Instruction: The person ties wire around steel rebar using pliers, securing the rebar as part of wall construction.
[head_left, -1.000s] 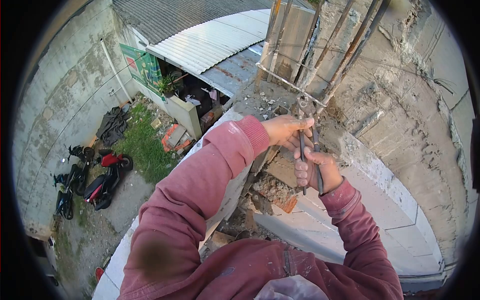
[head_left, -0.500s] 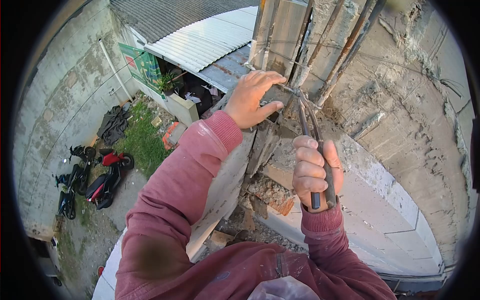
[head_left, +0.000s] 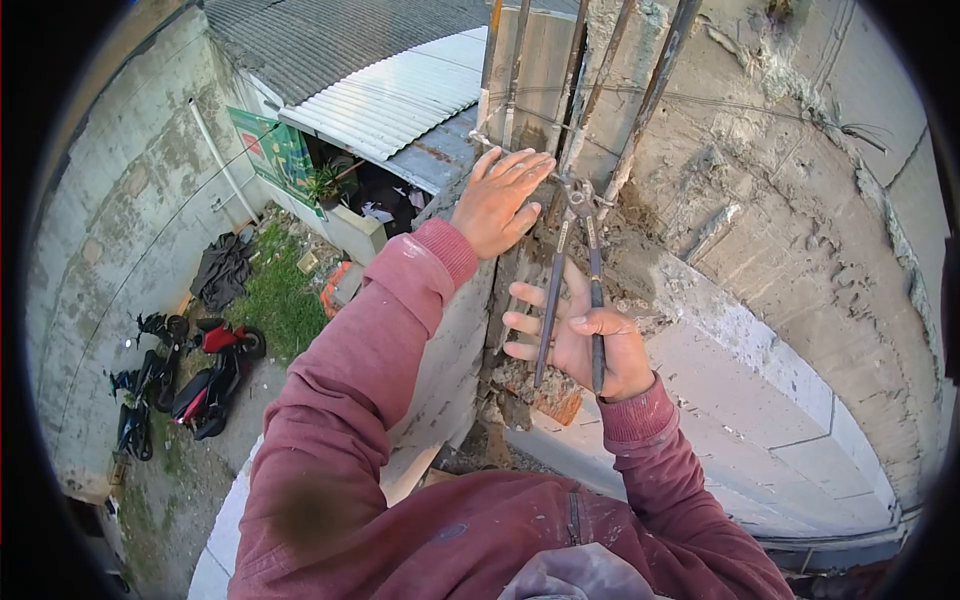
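Note:
My right hand [head_left: 590,340] holds a pair of long-handled pincers [head_left: 577,225]. Its thumb presses one handle against the palm, while the fingers are spread behind the other, parted handle. The jaws are at a wire tie [head_left: 603,203] near the foot of several upright rusty steel bars [head_left: 640,120]. To the left of the jaws, my left hand [head_left: 497,200] rests by the base of the bars with its fingers stretched out. Whether its fingertips touch the wire there is unclear.
Rough mortar [head_left: 800,290] covers the surface on the right, above a pale block wall [head_left: 740,400]. Broken brick [head_left: 558,404] and rubble lie below my hands. Far down on the left are parked motorcycles [head_left: 210,375], grass and a corrugated roof [head_left: 400,90].
My right hand has loosened its fist, and the pincers' handles have spread apart. My left hand's fingers lie flatter and closer together. The whole view has shifted slightly.

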